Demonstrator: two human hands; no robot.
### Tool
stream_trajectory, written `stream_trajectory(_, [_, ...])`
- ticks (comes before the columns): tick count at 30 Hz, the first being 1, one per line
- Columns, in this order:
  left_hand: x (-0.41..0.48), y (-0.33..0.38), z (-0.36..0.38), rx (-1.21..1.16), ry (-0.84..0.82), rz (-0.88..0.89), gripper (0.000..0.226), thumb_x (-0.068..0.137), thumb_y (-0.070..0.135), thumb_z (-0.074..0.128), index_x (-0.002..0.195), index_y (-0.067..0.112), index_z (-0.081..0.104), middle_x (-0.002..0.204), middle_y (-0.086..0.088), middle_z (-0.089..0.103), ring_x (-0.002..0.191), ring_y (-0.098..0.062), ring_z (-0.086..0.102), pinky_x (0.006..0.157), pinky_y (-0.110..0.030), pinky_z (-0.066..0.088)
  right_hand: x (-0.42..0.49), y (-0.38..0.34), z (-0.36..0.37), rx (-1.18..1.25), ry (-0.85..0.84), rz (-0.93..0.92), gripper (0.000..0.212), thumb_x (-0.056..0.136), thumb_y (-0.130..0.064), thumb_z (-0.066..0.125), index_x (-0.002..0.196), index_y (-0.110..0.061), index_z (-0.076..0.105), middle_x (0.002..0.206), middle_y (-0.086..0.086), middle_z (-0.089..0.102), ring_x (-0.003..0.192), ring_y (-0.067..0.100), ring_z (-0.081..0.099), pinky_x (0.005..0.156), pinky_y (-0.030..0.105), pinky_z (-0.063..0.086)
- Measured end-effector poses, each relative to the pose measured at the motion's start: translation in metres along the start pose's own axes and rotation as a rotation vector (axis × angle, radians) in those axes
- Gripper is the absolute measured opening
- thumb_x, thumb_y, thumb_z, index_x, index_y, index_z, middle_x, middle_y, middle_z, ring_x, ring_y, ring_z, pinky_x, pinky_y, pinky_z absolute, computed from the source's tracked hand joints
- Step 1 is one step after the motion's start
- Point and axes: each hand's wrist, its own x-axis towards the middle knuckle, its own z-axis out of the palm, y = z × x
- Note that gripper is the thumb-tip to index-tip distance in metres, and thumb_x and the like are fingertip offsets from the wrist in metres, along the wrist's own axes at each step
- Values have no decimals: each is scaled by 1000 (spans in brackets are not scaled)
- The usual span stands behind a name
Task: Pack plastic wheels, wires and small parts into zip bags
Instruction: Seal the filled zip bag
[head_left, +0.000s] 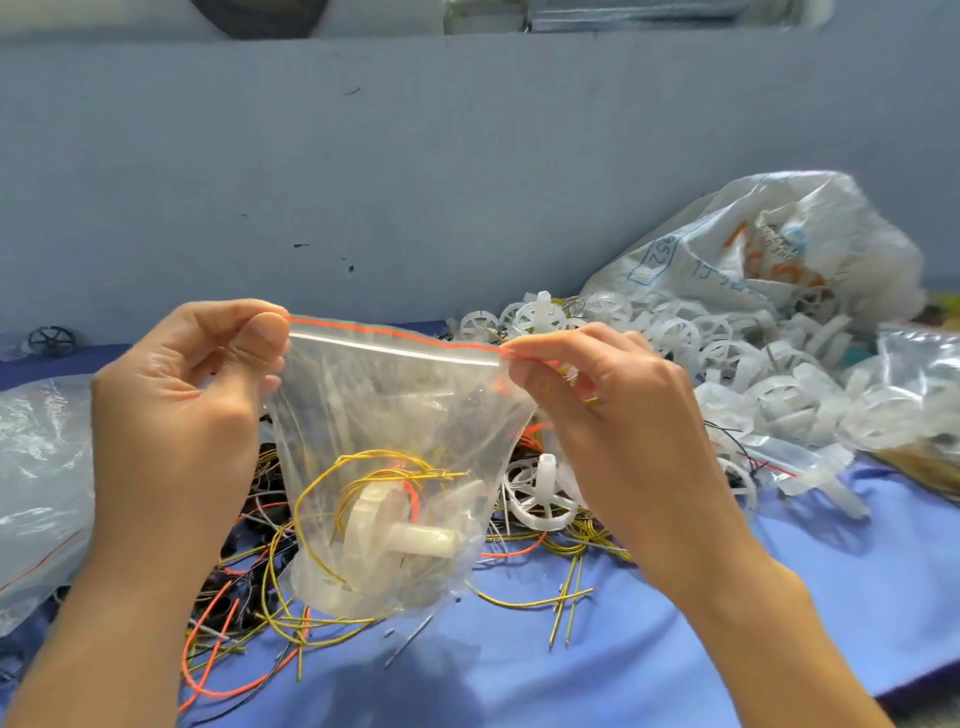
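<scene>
Both hands, left (179, 395) and right (597, 395), pinch the bag (395, 415) corners (wheel (374, 540) inside); a wire (332, 483) could jam the zip.

The zip bag (389, 405) is thin, clear, glossy plastic film, creased. Inside it, the wheel (374, 551) is matt translucent white plastic. Beneath the bag, the blue cloth (675, 649) looks smooth and the wires (283, 621) are plastic-coated.

The see-through bag (395, 415) has a red line on top. Inside are yellow wires (332, 478) and a white wheel (374, 540). The cloth (675, 649) is blue.
</scene>
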Motion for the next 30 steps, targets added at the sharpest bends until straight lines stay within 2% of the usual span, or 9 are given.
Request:
stream_trajectory(3, [-8,17,16,-58,-20,-32,30,76,67,64,89,40,70,79,18,69,69,-1,61,69,-25,54,-8,5,-23,-23,34,15,15,93,-34,61,101,-32,73,89,-16,63,78,0,42,76,15,36])
stream_trajectory(7, [-17,43,43,-45,-95,-4,32,77,68,62,89,40,70,79,22,69,65,6,61,60,-16,50,-18,16,-65,-95,51,66,13,92,-37,63,95,-28,72,86,-15,63,76,-2,42,72,17,36])
stream_trajectory(10, [-22,66,64,-55,-215,-17,28,79,64,65,89,38,70,77,19,69,60,2,59,56,-17,50,-25,22,-103,-102,42,150,8,91,-38,67,93,-31,71,86,-15,63,75,3,50,73,21,41])
stream_trajectory(13, [-30,90,90,-82,-360,-4,13,79,48,66,86,38,71,76,19,70,62,5,59,61,-6,46,-31,27,-146,22,51,292,8,90,-38,67,91,-31,72,85,-14,68,77,4,61,71,24,49])
stream_trajectory(15, [-37,107,105,-151,-428,-19,11,79,40,65,85,35,73,74,13,71,63,2,61,65,-8,49,-36,29,-175,138,40,354,11,89,-42,66,89,-33,71,83,-16,72,80,0,66,69,17,51])
stream_trajectory(20, [-40,143,155,-283,-537,-31,9,82,29,66,82,26,74,67,7,68,59,-3,60,59,-15,52,-34,38,-237,263,35,380,18,85,-45,66,90,-29,71,78,-8,74,66,6,68,62,17,53])
stream_trajectory(26, [-33,148,287,-197,-739,-91,11,91,17,66,82,18,72,59,14,64,45,2,45,43,-11,38,-8,131,-282,98,121,597,13,93,-30,65,84,-24,71,73,-4,73,46,7,56,45,17,44])
stream_trajectory(28, [-34,136,348,-126,-810,-138,13,90,18,65,78,17,71,52,12,57,40,-2,40,39,-16,33,5,177,-292,11,111,667,12,94,-29,64,86,-22,71,74,-4,73,44,7,56,43,19,42])
stream_trajectory(30, [-36,118,420,-65,-877,-195,14,92,19,63,81,16,71,55,4,55,38,-5,38,40,-15,31,23,233,-301,-93,102,739,13,94,-29,64,89,-20,72,76,-4,74,43,7,56,44,21,43])
